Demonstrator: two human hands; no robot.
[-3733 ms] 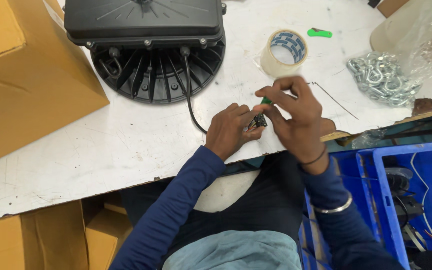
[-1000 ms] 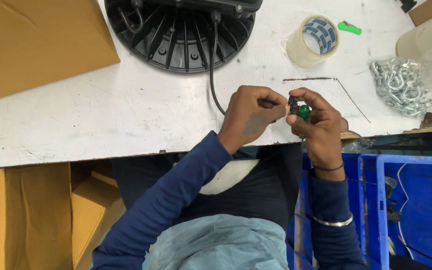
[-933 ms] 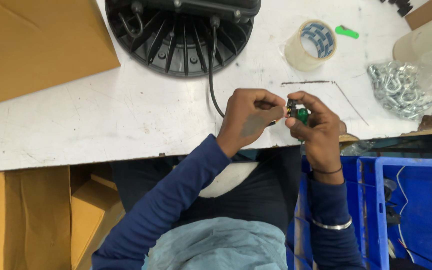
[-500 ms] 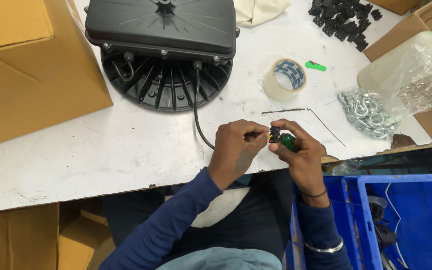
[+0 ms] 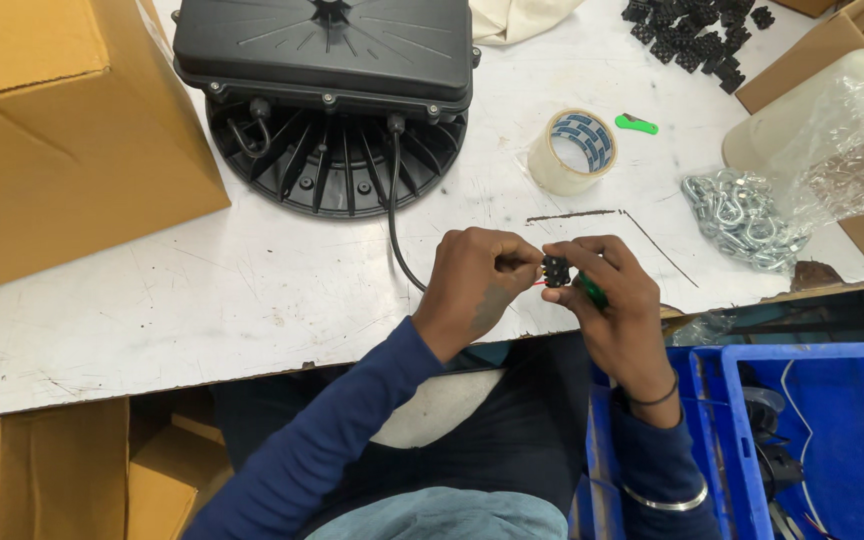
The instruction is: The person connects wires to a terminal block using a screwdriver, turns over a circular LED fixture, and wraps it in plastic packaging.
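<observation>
- The scratched white worktable [image 5: 152,300] is filling most of the frame, running from the left edge across to the right.
- A big brown cardboard box [image 5: 52,130] is sitting in the upper left, right beside the lamp.
- The round black finned metal lamp housing with a flat boxy driver on top [image 5: 327,90] is taking up the upper middle, and its thin black cable [image 5: 393,225] is trailing down toward the hands.
- A blue plastic crate [image 5: 832,430] is showing in the lower right, below the table edge, with some wires in it.
- A clear plastic bag over a pale container [image 5: 832,130] is sitting at the right edge, with a pile of shiny metal hooks [image 5: 742,215] just beside it.
- A roll of clear packing tape [image 5: 574,150] is standing right of centre, with a small green cutter [image 5: 637,124] near it and a heap of little black connector blocks [image 5: 697,35] along the top.
- The left hand [image 5: 472,285] is closed up, pinching thin wire ends, a bit of red showing, right against the block.
- The right hand [image 5: 607,300] is gripping a small black terminal block [image 5: 554,270] at centre frame, plus a green-handled screwdriver [image 5: 590,290] tucked in the palm.
- Looks to me like the wires are getting fed into the block; the next bit probably needs the screwdriver tip lined up on the tiny screw while the wire is kept seated.
</observation>
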